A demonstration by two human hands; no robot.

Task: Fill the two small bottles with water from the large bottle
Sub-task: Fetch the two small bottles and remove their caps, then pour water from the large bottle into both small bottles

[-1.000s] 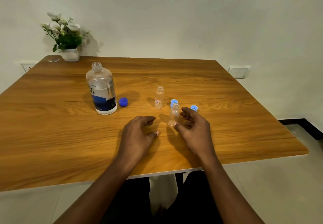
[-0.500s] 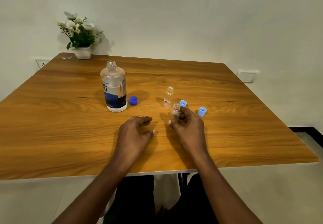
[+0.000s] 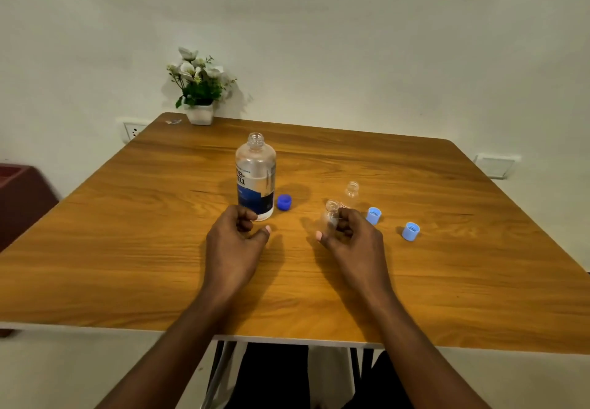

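The large clear bottle (image 3: 255, 175) with a dark blue label stands uncapped on the wooden table (image 3: 127, 249), partly filled with water. Its dark blue cap (image 3: 284, 202) lies just to its right. My right hand (image 3: 348, 239) grips a small clear bottle (image 3: 330, 217), upright and uncapped. A second small bottle (image 3: 350, 194) stands open just behind it. Two light blue caps (image 3: 373, 215) (image 3: 410, 231) lie to the right. My left hand (image 3: 234, 239), fingers loosely curled and holding nothing, hovers right in front of the large bottle's base.
A white pot of flowers (image 3: 199, 89) sits at the table's far left corner beside a small wrapper (image 3: 173, 121). A dark red object (image 3: 19, 197) stands left of the table. The table's near edge (image 3: 287, 341) runs across, above my lap.
The camera has swung left and up. My left hand has moved forward to the large bottle's base. My right hand keeps its hold on the small bottle.
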